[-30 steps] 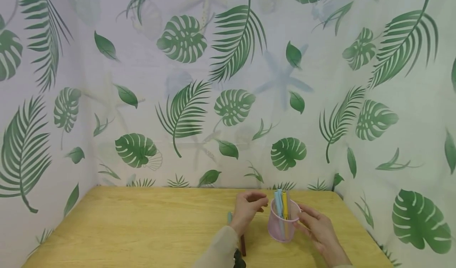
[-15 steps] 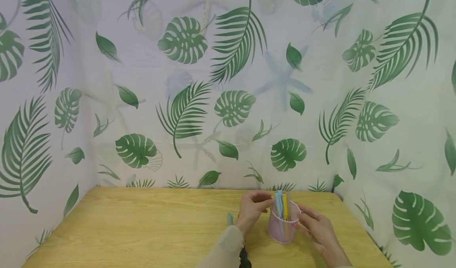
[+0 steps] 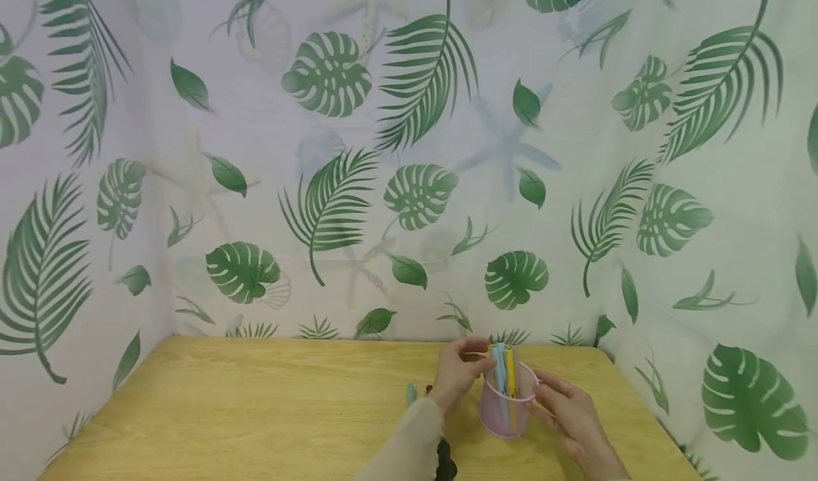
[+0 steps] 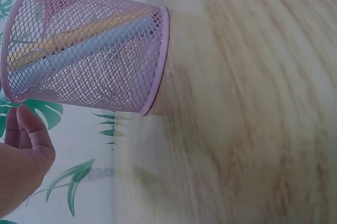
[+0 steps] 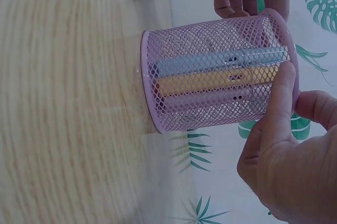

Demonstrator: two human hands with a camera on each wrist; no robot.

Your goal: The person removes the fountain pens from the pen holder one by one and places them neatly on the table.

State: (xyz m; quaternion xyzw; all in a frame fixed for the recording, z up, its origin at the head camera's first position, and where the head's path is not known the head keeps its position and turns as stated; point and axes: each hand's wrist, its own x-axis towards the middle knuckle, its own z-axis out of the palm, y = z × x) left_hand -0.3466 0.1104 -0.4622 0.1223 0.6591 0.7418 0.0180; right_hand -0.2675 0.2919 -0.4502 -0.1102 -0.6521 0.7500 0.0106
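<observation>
White cloth [image 3: 255,136] printed with green leaves and faint starfish is hung behind the tabletop [image 3: 275,410] and along both sides. Left of the pen cup [image 3: 495,415], a teal pen [image 3: 411,394] and a dark brown pen [image 3: 429,390] are laid close together, both partly covered by the left arm. A beige sleeve [image 3: 405,445] and a dark, beaded-looking band [image 3: 445,460] are worn on that arm.

The pen cup is made of pink mesh, rounded, with smooth rims at top and bottom; it is stood upright towards the right side of the wood-grained tabletop. Within it, a light blue pen [image 3: 500,367], a yellow pen [image 3: 510,373] and a greyish pen [image 3: 517,367] are held upright, their ends raised above the rim.

On the right of the cup, its upper rim is pinched by the right hand [image 3: 575,413], the grip drawn in to the rim's thickness. On the opposite side, the fingertips of the left hand [image 3: 455,374] are brought close together at the rim; whether it is gripped cannot be told.
</observation>
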